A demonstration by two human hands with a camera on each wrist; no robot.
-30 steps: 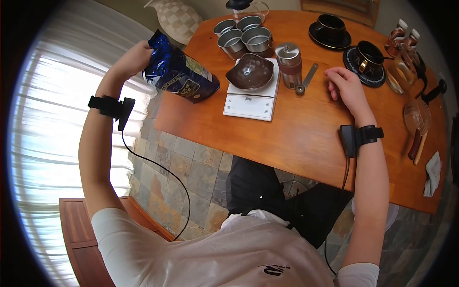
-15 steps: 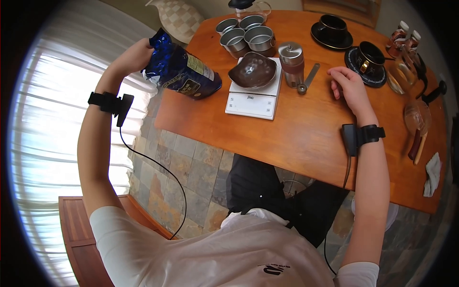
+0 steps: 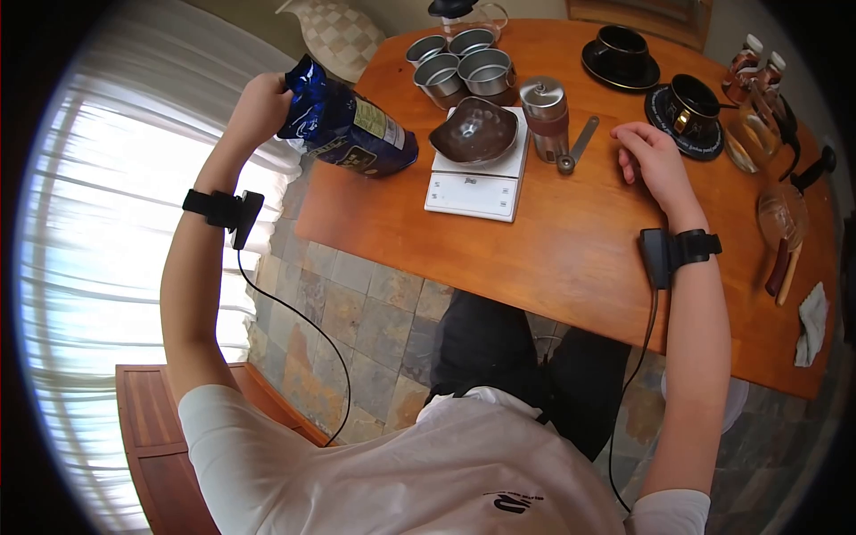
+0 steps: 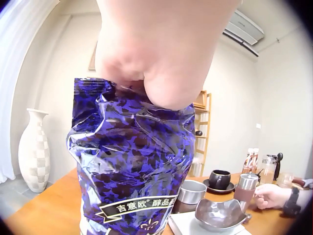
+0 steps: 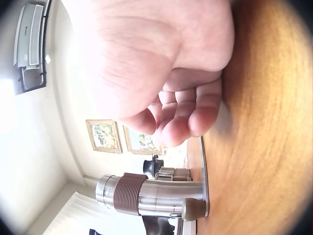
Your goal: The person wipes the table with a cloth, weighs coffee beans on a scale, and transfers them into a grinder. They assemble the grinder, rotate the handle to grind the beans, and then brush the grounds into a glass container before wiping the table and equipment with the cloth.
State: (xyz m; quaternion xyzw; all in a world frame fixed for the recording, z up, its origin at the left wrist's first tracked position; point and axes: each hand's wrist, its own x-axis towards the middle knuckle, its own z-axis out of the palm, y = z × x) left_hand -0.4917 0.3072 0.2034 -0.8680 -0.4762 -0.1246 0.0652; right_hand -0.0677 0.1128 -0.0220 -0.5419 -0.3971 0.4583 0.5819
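My left hand (image 3: 261,105) grips the crumpled top of a blue foil coffee bag (image 3: 357,134) above the table's left end; in the left wrist view the bag hangs below the fingers. To its right a white scale (image 3: 473,198) bears a dark, wavy-rimmed bowl (image 3: 473,132). A steel hand grinder (image 3: 546,116) with a brown band stands beside the scale, a metal measuring spoon (image 3: 585,141) lying close by. Right of these, my right hand (image 3: 654,165) rests on the table with loosely curled fingers; the right wrist view shows nothing in its palm.
Several metal cups (image 3: 486,73) stand behind the scale, near a glass pot (image 3: 486,22). At the back right are two black cups (image 3: 691,96) on saucers, bottles (image 3: 740,67) and glassware (image 3: 751,143). A cloth (image 3: 811,325) lies at the right edge. Cables hang from both wrists.
My left forearm has swung a little to the right, and the bag's lower end has moved slightly right and away from me. The right hand stays where it was.
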